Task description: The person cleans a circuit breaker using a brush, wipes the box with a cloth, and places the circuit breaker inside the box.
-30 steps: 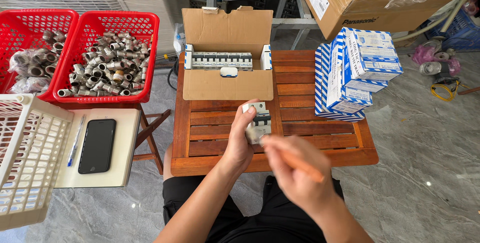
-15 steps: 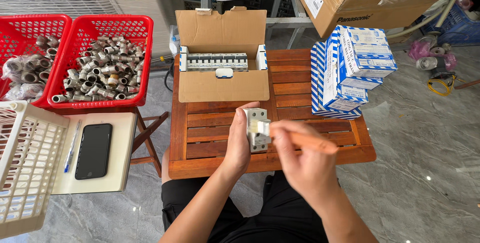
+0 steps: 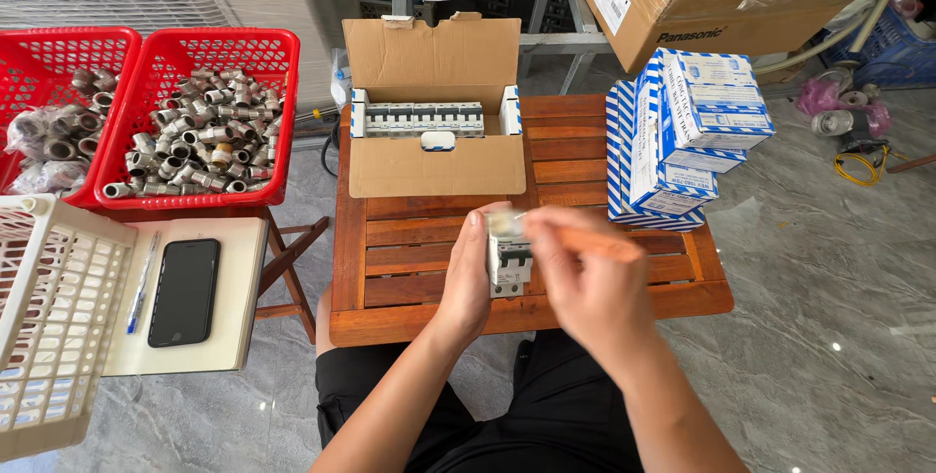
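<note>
My left hand [image 3: 468, 273] holds a small white circuit breaker [image 3: 509, 258] upright over the near edge of a low wooden slatted table [image 3: 409, 249]. My right hand [image 3: 590, 283] grips an orange-handled tool [image 3: 595, 242], a screwdriver by its look, with its tip against the top of the breaker. The tip is blurred. Behind them on the table an open cardboard box [image 3: 439, 166] holds a row of similar white breakers [image 3: 424, 118].
Blue-and-white small boxes [image 3: 682, 137] are stacked at the table's right. Two red baskets [image 3: 200, 44] of metal fittings stand at the left. A black phone [image 3: 184, 292] and a pen [image 3: 139, 283] lie on a pad beside a cream basket [image 3: 49, 327]. Large cardboard boxes [image 3: 702, 5] sit behind.
The breaker was turned upright in my left hand and brought nearer the table edge. My right hand has brought the tool's tip to its top.
</note>
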